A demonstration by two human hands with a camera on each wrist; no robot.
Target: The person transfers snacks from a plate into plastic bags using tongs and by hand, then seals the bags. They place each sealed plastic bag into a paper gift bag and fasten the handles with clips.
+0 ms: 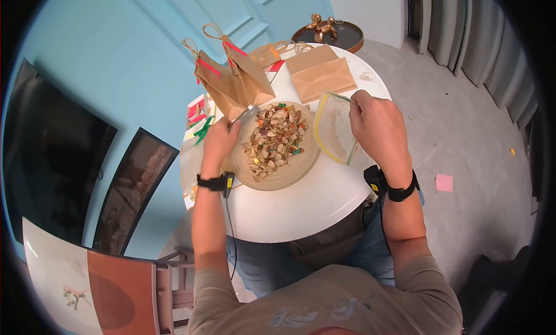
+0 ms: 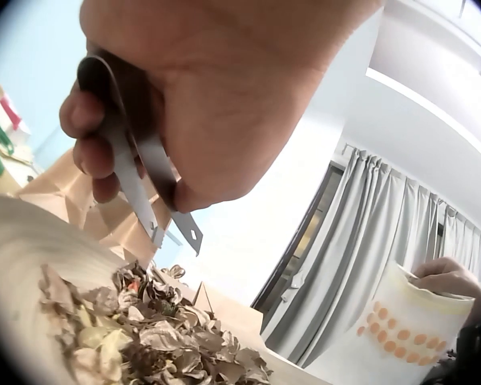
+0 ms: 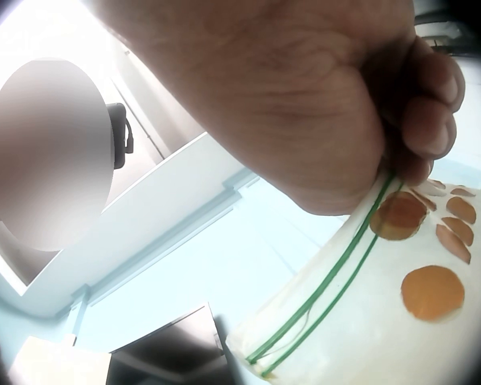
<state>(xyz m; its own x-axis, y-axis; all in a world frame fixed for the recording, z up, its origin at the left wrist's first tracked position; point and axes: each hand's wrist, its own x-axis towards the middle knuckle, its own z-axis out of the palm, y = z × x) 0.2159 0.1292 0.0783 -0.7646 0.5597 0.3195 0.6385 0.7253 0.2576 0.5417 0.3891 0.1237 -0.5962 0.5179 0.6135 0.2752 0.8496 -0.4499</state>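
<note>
My left hand (image 1: 219,139) holds metal tongs (image 2: 127,148) at the left side of a round plate (image 1: 308,156). The tongs' two flat tips stand apart above the pile, with nothing between them. Heaped on the plate is potpourri (image 1: 277,139) of dried petals, mostly tan with green, orange and purple bits. To the right of the plate, my right hand (image 1: 379,126) pinches the top edge of a zip bag (image 1: 335,129). Orange dots cover the bag's pale side, and green zip lines (image 3: 317,297) run along its edge in the right wrist view.
Two upright kraft paper bags (image 1: 234,89) with pink ribbons stand behind the plate. Another paper bag (image 1: 321,74) lies at the back right of the white table (image 1: 301,219). Green scissors-like handles (image 1: 204,131) lie at the left. A pink note (image 1: 444,182) is on the floor.
</note>
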